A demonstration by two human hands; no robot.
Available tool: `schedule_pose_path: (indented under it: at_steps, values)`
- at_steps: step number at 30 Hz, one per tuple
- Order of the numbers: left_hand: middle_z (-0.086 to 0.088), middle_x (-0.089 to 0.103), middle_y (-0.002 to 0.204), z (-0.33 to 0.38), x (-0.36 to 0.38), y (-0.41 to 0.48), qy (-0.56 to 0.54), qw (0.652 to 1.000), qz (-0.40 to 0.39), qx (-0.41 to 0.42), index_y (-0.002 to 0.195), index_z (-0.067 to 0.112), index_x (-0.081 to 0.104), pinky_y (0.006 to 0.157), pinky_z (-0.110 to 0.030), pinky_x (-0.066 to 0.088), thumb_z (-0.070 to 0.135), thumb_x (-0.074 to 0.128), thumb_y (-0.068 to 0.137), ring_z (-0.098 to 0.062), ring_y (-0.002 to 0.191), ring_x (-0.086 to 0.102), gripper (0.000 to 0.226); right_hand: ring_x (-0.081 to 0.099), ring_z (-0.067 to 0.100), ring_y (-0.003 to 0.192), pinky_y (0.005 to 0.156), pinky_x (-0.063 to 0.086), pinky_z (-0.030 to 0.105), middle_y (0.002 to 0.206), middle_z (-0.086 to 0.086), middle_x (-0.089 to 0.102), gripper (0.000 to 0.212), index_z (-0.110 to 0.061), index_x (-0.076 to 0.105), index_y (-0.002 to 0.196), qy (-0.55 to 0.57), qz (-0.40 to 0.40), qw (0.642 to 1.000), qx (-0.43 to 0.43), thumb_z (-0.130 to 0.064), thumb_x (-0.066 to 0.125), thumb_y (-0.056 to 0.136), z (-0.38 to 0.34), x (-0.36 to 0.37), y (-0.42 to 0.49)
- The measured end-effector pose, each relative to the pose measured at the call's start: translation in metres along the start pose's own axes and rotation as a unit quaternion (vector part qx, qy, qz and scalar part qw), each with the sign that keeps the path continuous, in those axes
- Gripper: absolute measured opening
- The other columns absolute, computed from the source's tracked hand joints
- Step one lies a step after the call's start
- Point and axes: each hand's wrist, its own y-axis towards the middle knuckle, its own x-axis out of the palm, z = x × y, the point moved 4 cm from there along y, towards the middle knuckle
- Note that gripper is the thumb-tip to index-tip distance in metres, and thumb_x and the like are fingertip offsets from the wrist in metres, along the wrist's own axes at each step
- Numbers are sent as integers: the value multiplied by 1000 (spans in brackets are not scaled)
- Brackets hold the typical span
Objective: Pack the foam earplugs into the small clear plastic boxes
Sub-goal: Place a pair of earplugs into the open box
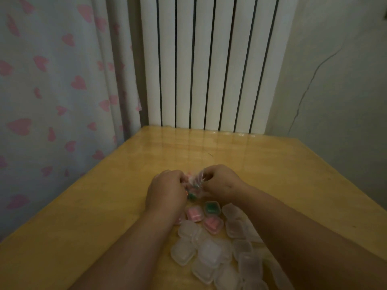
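Between my two hands sits a crinkled clear plastic bag [195,182] with pink and green foam earplugs [191,195] showing through it. My left hand [165,190] has its fingers curled against the bag's left side. My right hand [217,182] pinches the bag's top right edge. Nearer to me lie small clear plastic boxes: one holding green earplugs [212,208], two holding pink earplugs [195,213] [212,225], and several empty clear boxes [209,253] in a loose pile.
The work surface is a glossy yellow wooden table [104,216]. A white ribbed radiator [209,63] stands behind its far edge. A curtain with pink hearts [52,91] hangs on the left, and a grey wall [335,80] rises on the right.
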Motion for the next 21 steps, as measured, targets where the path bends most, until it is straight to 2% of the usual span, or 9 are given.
schedule_pose_path:
  at_steps: [3,5,8,10,12,15,18,19,21]
  values:
    - [0,68,102,1,-1,-1,-4,1000,2,2,93,24,73,77,-35,50,19,62,89,-22,97,60,13,57,3,62,51,46,15,69,-6,65,26,-20,66,60,-17,-62,998,4,-2,61,78,0,6,-4]
    - [0,68,103,1,-1,-1,-2,1000,0,7,94,24,73,78,-34,50,19,62,88,-22,98,60,13,58,6,62,52,43,15,75,0,70,17,-15,72,69,-49,-59,997,1,-8,62,81,0,9,-5]
    - [-1,67,104,0,1,0,6,1000,-8,12,94,24,72,80,-36,50,19,62,86,-23,100,60,14,65,21,84,64,47,23,95,12,73,18,-8,75,88,-100,-58,993,-19,-20,62,87,-9,10,-7]
    - [-2,67,104,0,1,0,14,1000,-11,13,94,24,72,81,-37,50,18,61,86,-24,101,59,15,63,28,101,81,51,31,109,14,70,27,-7,72,105,-142,-94,985,-38,-26,56,93,-18,12,-11]
    - [-2,66,102,0,1,-1,12,1000,-14,12,92,25,72,80,-37,50,18,61,86,-24,99,59,14,62,28,104,87,51,34,112,11,69,30,-10,72,109,-167,-107,979,-52,-30,54,95,-20,15,-12]
    - [-2,64,99,0,-1,-1,10,1000,-18,11,88,26,70,78,-35,49,20,62,87,-24,98,59,11,64,27,97,72,47,28,104,9,71,22,-12,74,98,-162,-91,981,-61,-28,60,91,-16,16,-11]
    - [0,65,101,1,-1,-2,18,1000,-19,11,88,26,70,77,-32,47,21,63,87,-23,99,59,9,63,26,98,76,48,26,106,10,70,25,-14,72,105,-140,-100,983,-59,-31,59,93,-12,19,-11]
    - [0,65,101,1,-2,-2,19,1000,-18,12,88,26,70,77,-32,46,21,63,87,-22,99,59,9,64,22,95,75,49,21,107,8,71,25,-15,72,107,-120,-94,986,-63,-32,61,93,-11,18,-11]
    - [0,66,102,2,-2,-2,16,1000,-16,14,89,26,71,78,-33,46,20,63,87,-23,99,60,9,60,9,82,60,41,4,109,5,71,22,-14,71,107,-70,-77,992,-67,-28,65,91,-10,17,-12]
